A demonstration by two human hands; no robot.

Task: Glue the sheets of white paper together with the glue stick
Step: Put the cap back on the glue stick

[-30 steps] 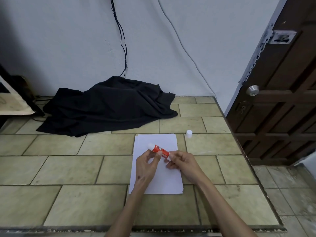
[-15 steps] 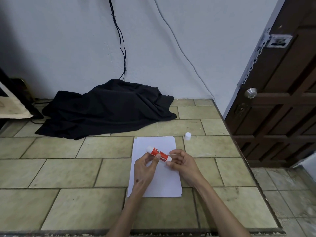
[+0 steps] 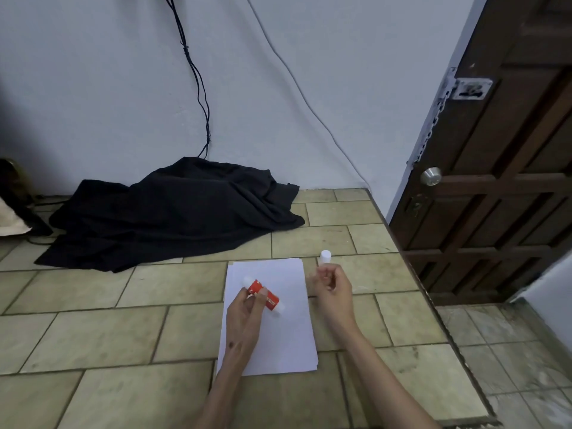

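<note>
Tiled in pale green, the worktop point(image 3: 93, 329) meets a white wall at the top of the frame. At upper left a black cloth point(image 3: 173, 212) lies heaped against the wall. At centre, a stack of white paper sheets point(image 3: 288, 335) lies flat. Over it the left hand point(image 3: 244, 320) pinches the red glue stick point(image 3: 263, 295) between curled fingers, tilted. Right of the sheets, the right hand point(image 3: 332, 289) hovers with loosely curled fingers holding nothing, just below the small white cap point(image 3: 325, 256) standing on the tiles. A dark wooden door point(image 3: 495, 181) fills the right edge.
</note>
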